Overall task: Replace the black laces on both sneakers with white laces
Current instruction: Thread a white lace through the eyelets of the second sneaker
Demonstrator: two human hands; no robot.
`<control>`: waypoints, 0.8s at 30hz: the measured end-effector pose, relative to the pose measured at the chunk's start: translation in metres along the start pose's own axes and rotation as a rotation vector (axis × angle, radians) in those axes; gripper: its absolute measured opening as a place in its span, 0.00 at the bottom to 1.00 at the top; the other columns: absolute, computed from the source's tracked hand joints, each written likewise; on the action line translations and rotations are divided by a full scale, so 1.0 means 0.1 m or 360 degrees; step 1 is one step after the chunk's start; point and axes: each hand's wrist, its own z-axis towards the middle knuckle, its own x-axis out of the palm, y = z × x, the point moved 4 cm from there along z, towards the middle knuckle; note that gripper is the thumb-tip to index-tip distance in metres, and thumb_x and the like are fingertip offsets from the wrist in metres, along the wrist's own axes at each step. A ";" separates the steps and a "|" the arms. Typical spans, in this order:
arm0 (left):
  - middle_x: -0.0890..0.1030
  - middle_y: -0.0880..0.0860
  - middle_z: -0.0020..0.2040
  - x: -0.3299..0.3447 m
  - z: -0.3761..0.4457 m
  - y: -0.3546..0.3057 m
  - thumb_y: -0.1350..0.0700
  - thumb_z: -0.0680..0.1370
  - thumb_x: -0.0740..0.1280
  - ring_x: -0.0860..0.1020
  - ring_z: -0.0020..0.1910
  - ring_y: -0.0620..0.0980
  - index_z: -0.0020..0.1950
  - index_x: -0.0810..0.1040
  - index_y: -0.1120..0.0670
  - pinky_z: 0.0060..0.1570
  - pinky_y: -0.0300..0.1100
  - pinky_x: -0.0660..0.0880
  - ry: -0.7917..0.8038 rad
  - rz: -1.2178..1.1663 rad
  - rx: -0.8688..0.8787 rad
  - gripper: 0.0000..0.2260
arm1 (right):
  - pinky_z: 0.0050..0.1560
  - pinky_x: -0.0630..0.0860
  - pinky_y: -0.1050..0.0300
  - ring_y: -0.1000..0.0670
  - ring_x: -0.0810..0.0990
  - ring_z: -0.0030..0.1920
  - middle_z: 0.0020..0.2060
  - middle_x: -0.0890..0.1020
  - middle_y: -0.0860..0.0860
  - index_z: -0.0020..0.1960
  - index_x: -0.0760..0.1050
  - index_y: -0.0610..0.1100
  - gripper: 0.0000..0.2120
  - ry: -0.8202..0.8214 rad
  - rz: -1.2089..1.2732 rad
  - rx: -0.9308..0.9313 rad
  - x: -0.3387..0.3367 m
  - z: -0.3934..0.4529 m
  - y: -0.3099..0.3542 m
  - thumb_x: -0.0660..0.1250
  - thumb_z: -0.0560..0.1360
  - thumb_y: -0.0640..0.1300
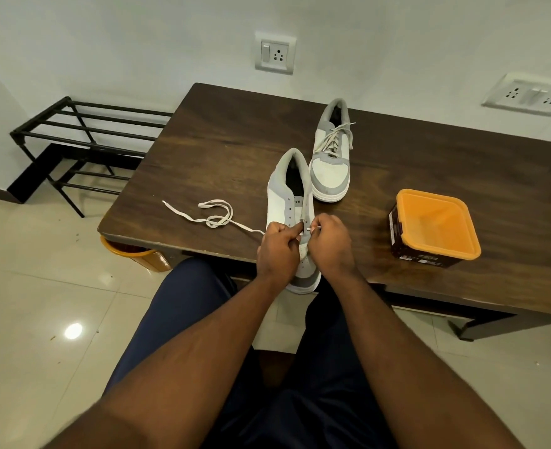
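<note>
A white and grey sneaker (288, 196) lies at the near edge of the dark wooden table (222, 147), toe toward me and overhanging the edge, its upper eyelets bare. My left hand (279, 251) grips its lower eyelet flap. My right hand (331, 243) pinches the tip of a white lace (214, 215) at a lower eyelet. The rest of that lace trails loose and looped over the table to the left. The second sneaker (331, 160) stands further back, laced in white.
An orange-rimmed brown square tub (436, 228) stands open on the table at the right. Under the table's left corner is an orange bin (134, 254). A black metal rack (83, 140) stands by the wall at left. No black laces are in view.
</note>
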 end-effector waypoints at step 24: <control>0.78 0.53 0.36 -0.03 0.37 -0.11 0.61 0.77 0.65 0.76 0.37 0.54 0.40 0.76 0.54 0.40 0.47 0.75 0.0460 -0.0054 -0.0301 0.07 | 0.34 0.77 0.63 0.56 0.78 0.33 0.43 0.83 0.47 0.53 0.81 0.38 0.10 0.0154 0.0927 0.0386 0.07 -0.01 -0.20 0.73 0.71 0.36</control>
